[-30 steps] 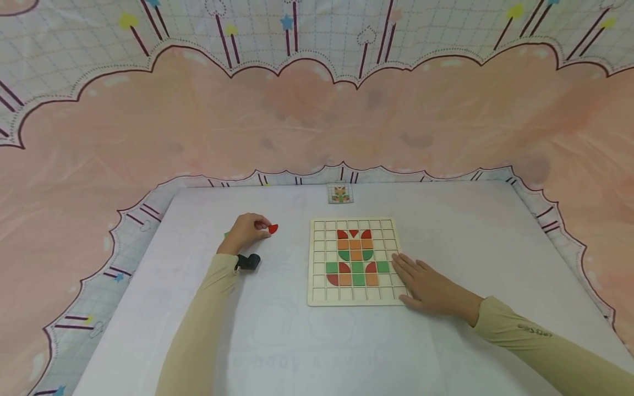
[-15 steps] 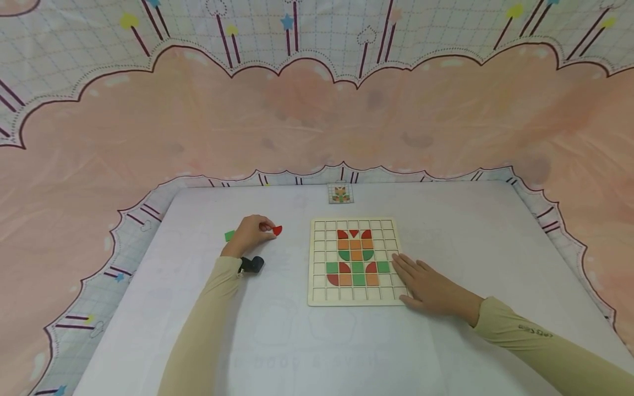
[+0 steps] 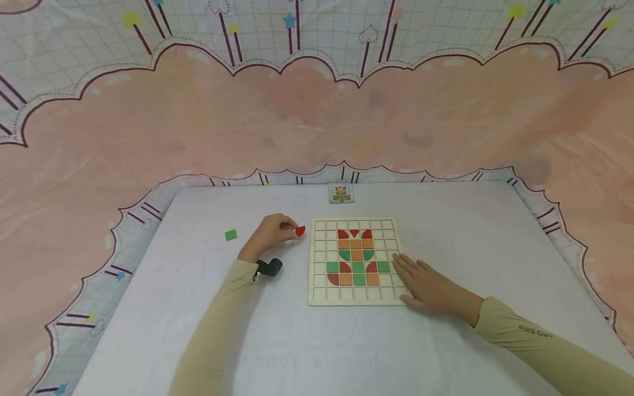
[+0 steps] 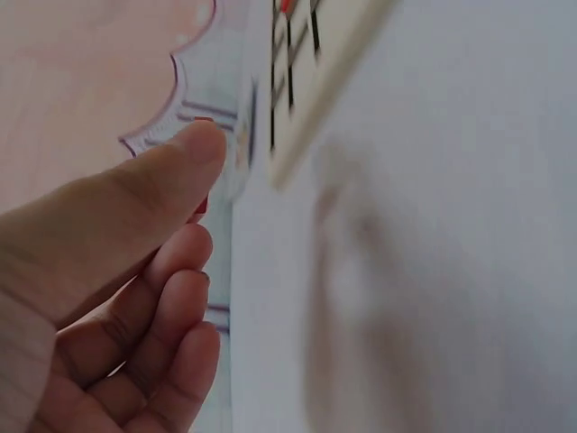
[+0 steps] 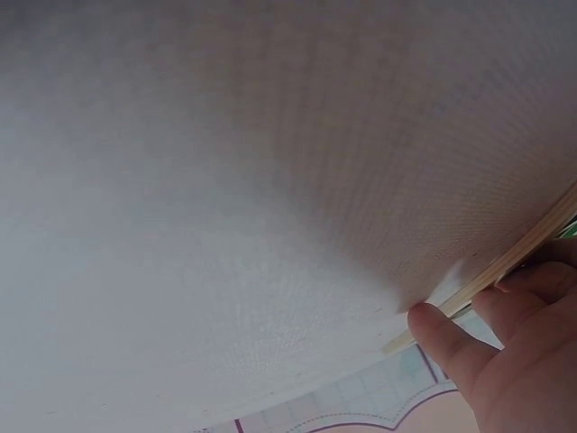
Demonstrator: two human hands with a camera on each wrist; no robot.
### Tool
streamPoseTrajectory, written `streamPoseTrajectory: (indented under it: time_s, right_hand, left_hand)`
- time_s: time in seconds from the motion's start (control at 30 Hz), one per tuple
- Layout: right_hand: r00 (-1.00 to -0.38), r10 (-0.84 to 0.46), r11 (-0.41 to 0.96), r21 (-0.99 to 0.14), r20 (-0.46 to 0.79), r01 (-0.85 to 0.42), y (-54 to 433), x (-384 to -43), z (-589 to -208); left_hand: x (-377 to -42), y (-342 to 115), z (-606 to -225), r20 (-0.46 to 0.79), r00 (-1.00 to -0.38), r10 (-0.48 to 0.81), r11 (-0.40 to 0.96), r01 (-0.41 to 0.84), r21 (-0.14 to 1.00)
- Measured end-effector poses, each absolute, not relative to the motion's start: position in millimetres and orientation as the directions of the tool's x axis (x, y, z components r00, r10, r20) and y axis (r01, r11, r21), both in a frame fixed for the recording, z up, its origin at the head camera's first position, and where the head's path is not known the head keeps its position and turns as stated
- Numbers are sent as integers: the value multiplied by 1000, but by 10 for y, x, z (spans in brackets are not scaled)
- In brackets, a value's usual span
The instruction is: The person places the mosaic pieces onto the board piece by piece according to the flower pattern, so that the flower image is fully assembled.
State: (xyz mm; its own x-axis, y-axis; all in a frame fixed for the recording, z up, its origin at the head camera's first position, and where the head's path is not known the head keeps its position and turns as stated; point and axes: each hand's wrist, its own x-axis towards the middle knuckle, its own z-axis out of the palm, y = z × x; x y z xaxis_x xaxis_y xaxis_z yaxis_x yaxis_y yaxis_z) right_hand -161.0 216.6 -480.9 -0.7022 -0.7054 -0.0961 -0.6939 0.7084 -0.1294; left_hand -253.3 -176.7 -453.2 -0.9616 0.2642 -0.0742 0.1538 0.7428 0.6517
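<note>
Between thumb and fingers, my left hand [image 3: 272, 231] pinches a red quarter-circle tile [image 3: 300, 231], just left of the square grid board [image 3: 317, 297]. In the left wrist view the thumb covers most of that tile [image 4: 201, 207]. Red, orange and green tiles make a flower-like pattern in the middle of the board. My right hand [image 3: 431, 289] lies with its fingers extended on the board's right edge. In the right wrist view its fingertips touch the wooden edge [image 5: 505, 266].
A green square tile [image 3: 230, 235] lies on the white tabletop [image 3: 277, 341] behind my left forearm. Behind the board is a small pattern card [image 3: 341, 193] with a similar flower on a grid. A patterned cloth [image 3: 297, 121] hangs beyond the table.
My left hand has carried the red quarter-circle tile rightward, closer to the board. The green square it partly covered now shows fully. My right hand has stayed on the board's edge.
</note>
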Motion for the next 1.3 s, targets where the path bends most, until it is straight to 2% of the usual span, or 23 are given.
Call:
streamPoseTrajectory:
  time_s: [0.23,0.47,0.63,1.03,1.3]
  right_hand:
    - [-704,-699,715,-134,-124,-686,2159,-1611,-4803]
    - [-705,-702,712,-137,-105,-689,2160,-1608,-4803]
    - [-703,-706,707,-134,-87,-694,2173,-1613,-4818]
    - [-698,-708,706,-132,-110,-696,2178,-1621,-4817]
    - [-694,-713,701,-130,-103,-701,2169,-1606,-4798]
  left_hand:
    - [-2435,-1361,-4507,-56,-941,333,691,203,694]
    - [-2304,-947,-4561,-31,-891,454,631,296,717]
    - [-2196,-699,-4571,-46,-858,511,599,317,736]
    - [-1971,-249,-4652,-86,-855,511,591,276,758]
    - [-1900,-73,-4703,-49,-849,527,607,335,721]
